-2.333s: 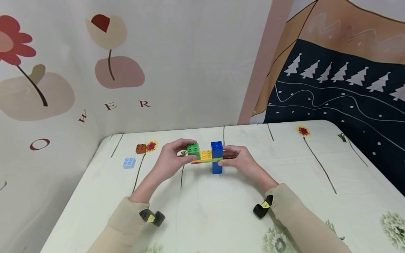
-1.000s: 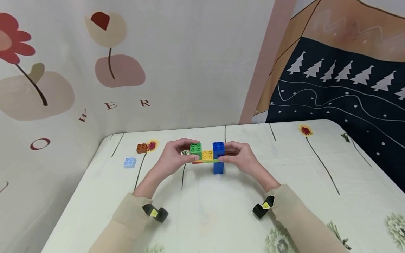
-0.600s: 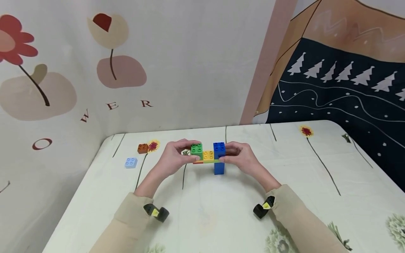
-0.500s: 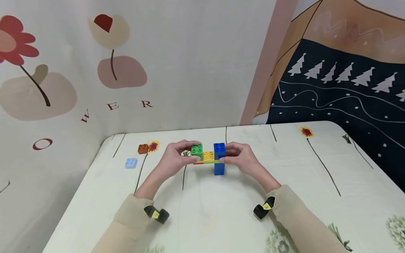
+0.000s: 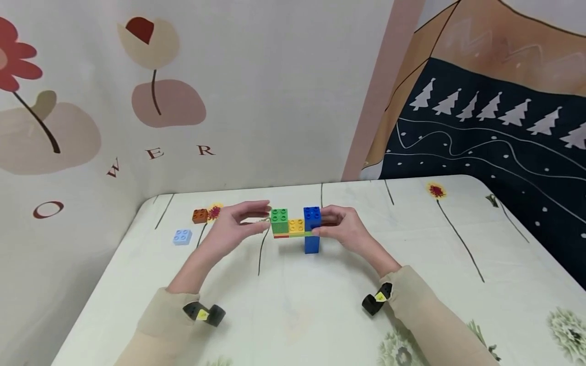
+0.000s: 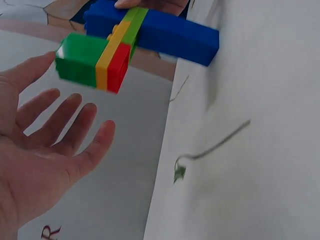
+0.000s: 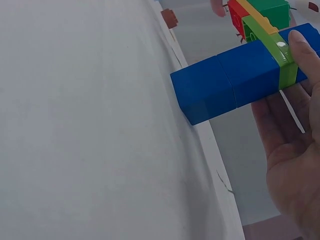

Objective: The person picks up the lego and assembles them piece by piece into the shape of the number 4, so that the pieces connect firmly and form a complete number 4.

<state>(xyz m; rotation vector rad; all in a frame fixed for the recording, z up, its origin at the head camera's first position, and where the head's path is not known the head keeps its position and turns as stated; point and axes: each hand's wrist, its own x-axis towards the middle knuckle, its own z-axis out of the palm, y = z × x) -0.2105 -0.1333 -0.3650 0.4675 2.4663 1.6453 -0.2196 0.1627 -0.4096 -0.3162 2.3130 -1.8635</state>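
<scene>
A structure of toy building bricks stands in front of me in the head view. Its foot is a blue column (image 5: 312, 245), which seems to rest on the tablecloth. A thin lime-green layer (image 7: 270, 42) crosses the column and overhangs to the left, with yellow beside it and a red piece (image 6: 119, 67) underneath. On top sit a green brick (image 5: 280, 220), a yellow brick (image 5: 296, 225) and a blue brick (image 5: 313, 217). My right hand (image 5: 344, 226) pinches the upper blue brick, thumb in front. Just left of the green brick, my left hand (image 5: 231, 227) is apart from it, fingers spread.
A brown brick (image 5: 200, 216) and a light blue brick (image 5: 182, 237) lie at the table's back left. A flower-printed cloth (image 5: 293, 315) covers the table. Behind it hangs a patterned curtain (image 5: 274, 101).
My left hand has let go of the green brick and moved a little to the left. The right hand keeps its hold on the blue brick. The structure stands much as before.
</scene>
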